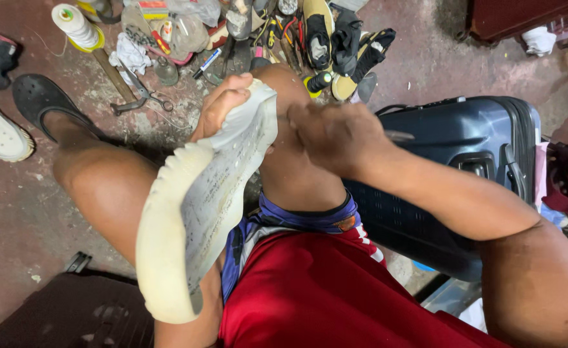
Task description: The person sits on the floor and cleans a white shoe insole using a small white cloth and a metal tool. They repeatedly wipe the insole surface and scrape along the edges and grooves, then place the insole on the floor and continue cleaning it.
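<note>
A shoe-repair workshop on a bare concrete floor (13,212): thread spool (74,24), pliers (143,96) and loose soles (335,38) piled at twelve o'clock.

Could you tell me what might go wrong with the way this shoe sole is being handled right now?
The left hand pinches only the tip of the white shoe sole, which is propped between the knees, so it could slip or twist. The right hand works with a thin metal tool close to the left fingers and bare knee, so a slip might jab skin. Scissors lie open on the floor near the foot.
</note>
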